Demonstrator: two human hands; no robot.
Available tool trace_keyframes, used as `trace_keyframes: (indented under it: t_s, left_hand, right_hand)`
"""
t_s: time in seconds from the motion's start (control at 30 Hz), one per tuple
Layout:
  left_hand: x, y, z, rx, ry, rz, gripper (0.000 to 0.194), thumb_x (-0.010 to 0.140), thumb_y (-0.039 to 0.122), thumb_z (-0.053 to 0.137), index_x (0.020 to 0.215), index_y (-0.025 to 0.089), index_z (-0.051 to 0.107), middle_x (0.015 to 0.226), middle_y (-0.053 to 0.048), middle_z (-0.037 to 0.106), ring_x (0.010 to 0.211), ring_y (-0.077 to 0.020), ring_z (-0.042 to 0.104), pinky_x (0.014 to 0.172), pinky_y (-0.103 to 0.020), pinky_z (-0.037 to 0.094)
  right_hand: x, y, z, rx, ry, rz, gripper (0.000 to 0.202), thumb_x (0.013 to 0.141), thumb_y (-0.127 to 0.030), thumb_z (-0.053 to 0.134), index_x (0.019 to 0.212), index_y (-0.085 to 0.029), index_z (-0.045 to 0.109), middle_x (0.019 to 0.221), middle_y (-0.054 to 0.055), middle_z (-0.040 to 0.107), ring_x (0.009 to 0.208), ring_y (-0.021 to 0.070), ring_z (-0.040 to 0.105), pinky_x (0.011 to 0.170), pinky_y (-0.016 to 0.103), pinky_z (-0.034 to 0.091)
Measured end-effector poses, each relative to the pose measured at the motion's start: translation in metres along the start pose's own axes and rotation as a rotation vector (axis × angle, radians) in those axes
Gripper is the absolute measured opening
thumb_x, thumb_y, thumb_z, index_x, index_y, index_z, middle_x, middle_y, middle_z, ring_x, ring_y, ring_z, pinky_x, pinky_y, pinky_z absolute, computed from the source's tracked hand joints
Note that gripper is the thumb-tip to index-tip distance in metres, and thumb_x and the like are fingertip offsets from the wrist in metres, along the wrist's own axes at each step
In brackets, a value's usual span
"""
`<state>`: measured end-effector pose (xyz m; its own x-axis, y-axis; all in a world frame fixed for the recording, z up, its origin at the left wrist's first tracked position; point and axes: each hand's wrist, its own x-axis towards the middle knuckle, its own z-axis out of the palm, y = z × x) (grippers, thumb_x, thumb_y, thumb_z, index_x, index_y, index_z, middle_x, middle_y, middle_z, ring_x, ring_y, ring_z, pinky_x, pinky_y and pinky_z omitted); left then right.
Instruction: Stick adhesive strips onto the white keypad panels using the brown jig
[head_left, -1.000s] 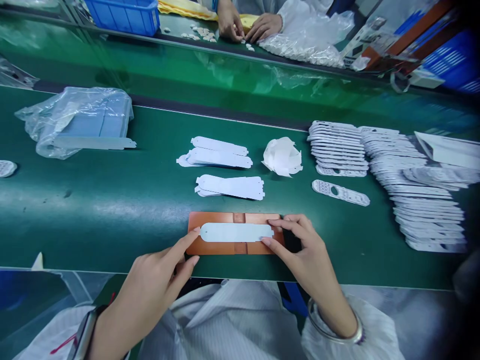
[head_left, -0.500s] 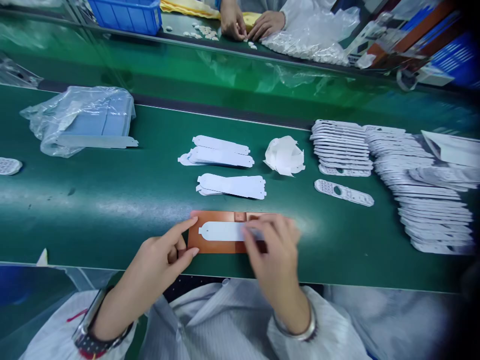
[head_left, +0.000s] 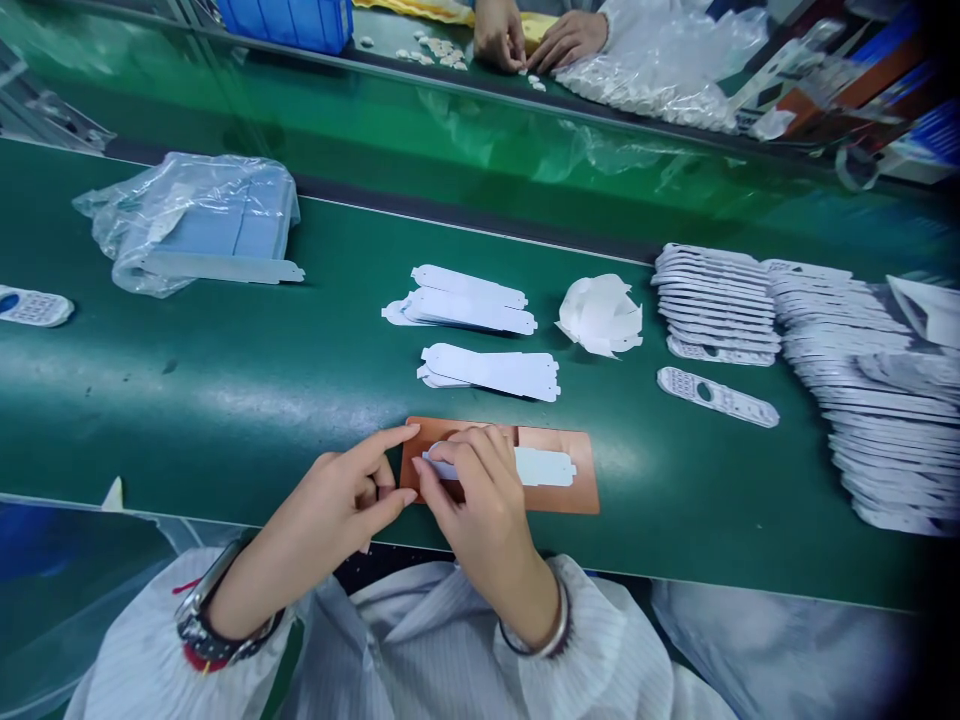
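Observation:
A copper-coloured plate (head_left: pixel 559 500) lies on the green table near its front edge, with a white strip (head_left: pixel 544 467) lengthwise on it. My left hand (head_left: pixel 349 495) touches the plate's left end, thumb and forefinger apart at its corners, holding nothing. Over the strip's left part is my right hand (head_left: pixel 484 490), its fingers bent together and pressed on the strip's left end. What its fingertips pinch, if anything, is hidden. Behind the plate lie two loose piles of white strips, a nearer pile (head_left: pixel 495 373) and a farther pile (head_left: pixel 469 300).
Crumpled white pieces (head_left: pixel 600 315) sit right of the piles. Farther right are one printed strip (head_left: pixel 718 397) and stacks of printed strips (head_left: pixel 716 300). At the left lies a plastic bag (head_left: pixel 225 215) of sheets. Across a green barrier, another person's hands (head_left: pixel 566 42) handle small white pieces.
My right hand has moved left along the white strip, from its right part to its left end, uncovering the right end. The whole view has shifted slightly. My left hand stays at the plate's left end.

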<state>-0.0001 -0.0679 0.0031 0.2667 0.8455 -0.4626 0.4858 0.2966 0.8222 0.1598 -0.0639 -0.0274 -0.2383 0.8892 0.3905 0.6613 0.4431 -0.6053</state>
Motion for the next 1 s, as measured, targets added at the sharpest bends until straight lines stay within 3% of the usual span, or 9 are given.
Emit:
trace_keyframes:
  t_s: [0.17, 0.27, 0.37, 0.7, 0.87, 1.0]
  left_hand:
    - [-0.001, -0.001, -0.001, -0.004, -0.004, 0.017, 0.048, 0.084, 0.03, 0.049, 0.131, 0.023, 0.043, 0.066, 0.007, 0.053, 0.042, -0.0065, 0.05, 0.042, -0.018, 0.042]
    - [0.0, -0.001, -0.001, -0.003, -0.008, 0.016, 0.048, 0.084, 0.028, 0.048, 0.132, 0.023, 0.043, 0.067, 0.007, 0.053, 0.042, -0.0067, 0.051, 0.042, -0.018, 0.041]
    - [0.001, -0.001, -0.001, 0.007, -0.002, 0.024, 0.049, 0.084, 0.027, 0.048, 0.132, 0.023, 0.043, 0.066, 0.007, 0.053, 0.042, -0.0066, 0.051, 0.043, -0.018, 0.041]
    - [-0.001, 0.0, -0.002, 0.024, 0.002, 0.046, 0.045, 0.084, 0.028, 0.048, 0.129, 0.023, 0.046, 0.064, 0.007, 0.053, 0.042, -0.0067, 0.05, 0.044, -0.018, 0.042]
    - [0.0, 0.001, -0.003, 0.061, -0.013, 0.096, 0.043, 0.085, 0.025, 0.047, 0.128, 0.024, 0.049, 0.06, 0.008, 0.049, 0.041, -0.0061, 0.048, 0.043, -0.017, 0.038]
    - [-0.001, 0.0, -0.001, 0.066, 0.001, 0.097, 0.043, 0.084, 0.025, 0.048, 0.127, 0.023, 0.049, 0.061, 0.008, 0.049, 0.041, -0.0059, 0.048, 0.043, -0.017, 0.038]
  right_hand:
    - [0.001, 0.001, -0.005, 0.139, -0.014, 0.041, 0.014, 0.088, -0.009, 0.048, 0.083, -0.019, 0.054, 0.076, 0.003, 0.058, 0.075, 0.0158, 0.051, 0.068, 0.033, 0.044]
    - [0.003, -0.003, -0.007, 0.108, -0.042, 0.069, 0.006, 0.085, -0.018, 0.058, 0.081, -0.02, 0.053, 0.076, 0.002, 0.057, 0.076, 0.0171, 0.05, 0.069, 0.034, 0.044]
    - [0.005, -0.007, -0.005, 0.036, -0.056, 0.106, 0.015, 0.081, -0.02, 0.064, 0.076, -0.02, 0.049, 0.074, 0.001, 0.055, 0.073, 0.0173, 0.048, 0.067, 0.034, 0.041]
    - [0.005, -0.011, -0.005, 0.008, -0.135, 0.155, 0.017, 0.089, -0.014, 0.048, 0.074, -0.02, 0.048, 0.076, 0.003, 0.053, 0.076, 0.0181, 0.044, 0.07, 0.034, 0.038]
    - [0.003, -0.015, -0.001, -0.035, -0.062, 0.161, 0.02, 0.091, -0.013, 0.042, 0.073, -0.02, 0.045, 0.075, 0.003, 0.051, 0.075, 0.0184, 0.043, 0.069, 0.034, 0.036]
    - [-0.003, -0.005, -0.008, -0.109, -0.006, 0.213, 0.018, 0.091, -0.018, 0.042, 0.074, -0.021, 0.046, 0.077, 0.003, 0.054, 0.078, 0.0195, 0.047, 0.068, 0.035, 0.033]
